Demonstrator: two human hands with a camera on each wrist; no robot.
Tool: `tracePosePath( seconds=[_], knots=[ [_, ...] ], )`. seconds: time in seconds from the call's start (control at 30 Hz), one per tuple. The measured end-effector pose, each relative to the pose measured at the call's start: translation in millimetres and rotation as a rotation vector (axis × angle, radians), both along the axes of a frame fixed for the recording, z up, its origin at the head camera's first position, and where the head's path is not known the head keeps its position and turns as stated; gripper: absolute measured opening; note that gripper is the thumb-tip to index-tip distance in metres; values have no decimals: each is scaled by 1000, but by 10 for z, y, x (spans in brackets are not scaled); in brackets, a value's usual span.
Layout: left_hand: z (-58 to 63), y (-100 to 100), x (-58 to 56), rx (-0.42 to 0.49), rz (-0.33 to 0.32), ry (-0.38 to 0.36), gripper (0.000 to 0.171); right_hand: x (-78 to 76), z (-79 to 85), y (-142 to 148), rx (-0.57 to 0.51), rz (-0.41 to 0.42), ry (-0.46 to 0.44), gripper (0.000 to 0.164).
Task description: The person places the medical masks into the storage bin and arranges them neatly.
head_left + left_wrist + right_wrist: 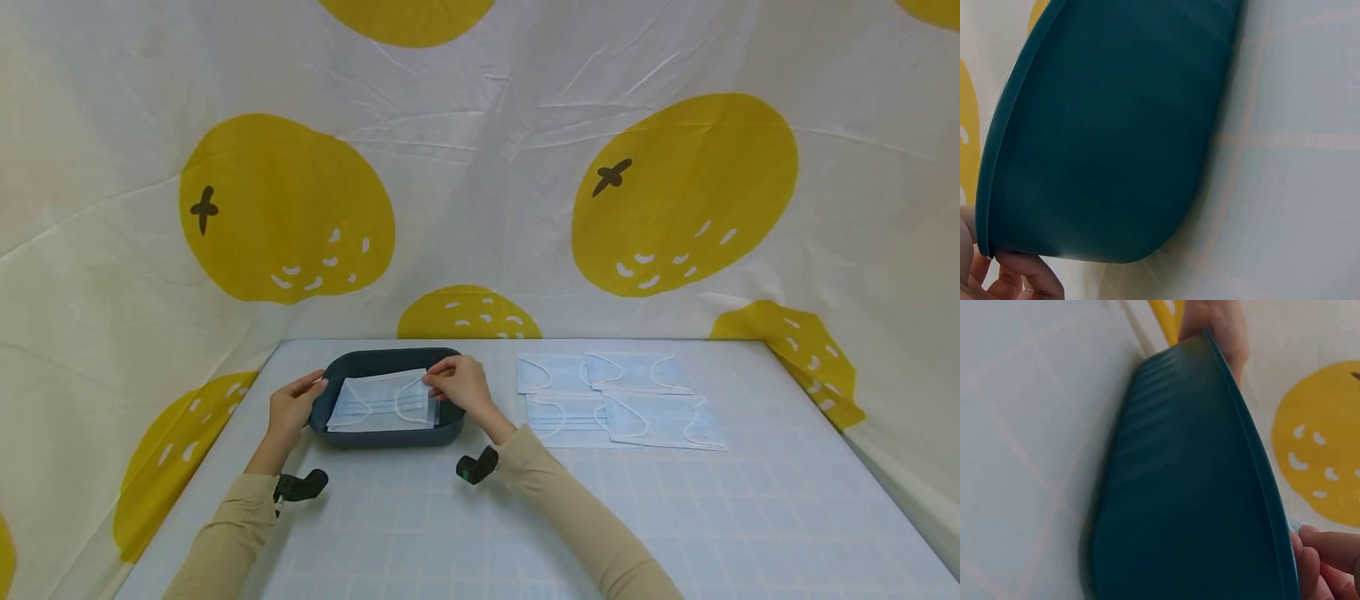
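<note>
A dark teal plastic basin stands at the left of the table. My left hand grips its left end, and in the left wrist view the fingers curl under the rim with the thumb side above. A pale blue face mask with white ear loops lies in the basin. My right hand reaches over the basin's right end and pinches the mask's upper right corner. Below that corner an edge of another blue layer shows. In the right wrist view the pinching fingers are partly hidden behind the rim.
Several more face masks lie overlapping in two rows on the table, right of the basin. A white curtain with yellow fruit prints hangs behind and beside the table. A small black camera sits on each wrist.
</note>
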State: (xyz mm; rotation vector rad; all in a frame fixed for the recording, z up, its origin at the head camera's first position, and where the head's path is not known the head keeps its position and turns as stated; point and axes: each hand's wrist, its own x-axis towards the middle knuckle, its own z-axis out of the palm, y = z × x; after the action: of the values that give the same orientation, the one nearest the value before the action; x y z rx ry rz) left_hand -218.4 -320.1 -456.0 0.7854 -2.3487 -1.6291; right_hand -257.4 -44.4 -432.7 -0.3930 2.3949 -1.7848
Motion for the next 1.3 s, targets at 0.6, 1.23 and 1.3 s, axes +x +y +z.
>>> tracePosePath(
  seconds=[0.6, 1.23, 1.3],
  knots=[
    [-8, 26, 10, -4, 2, 1, 54, 29, -3, 1, 45, -32, 65, 9],
    [0, 6, 4, 7, -27, -23, 49, 19, 142, 343, 74, -4, 180, 16],
    [-4, 3, 6, 4, -28, -23, 49, 16, 140, 399, 93, -8, 187, 16]
  ],
)
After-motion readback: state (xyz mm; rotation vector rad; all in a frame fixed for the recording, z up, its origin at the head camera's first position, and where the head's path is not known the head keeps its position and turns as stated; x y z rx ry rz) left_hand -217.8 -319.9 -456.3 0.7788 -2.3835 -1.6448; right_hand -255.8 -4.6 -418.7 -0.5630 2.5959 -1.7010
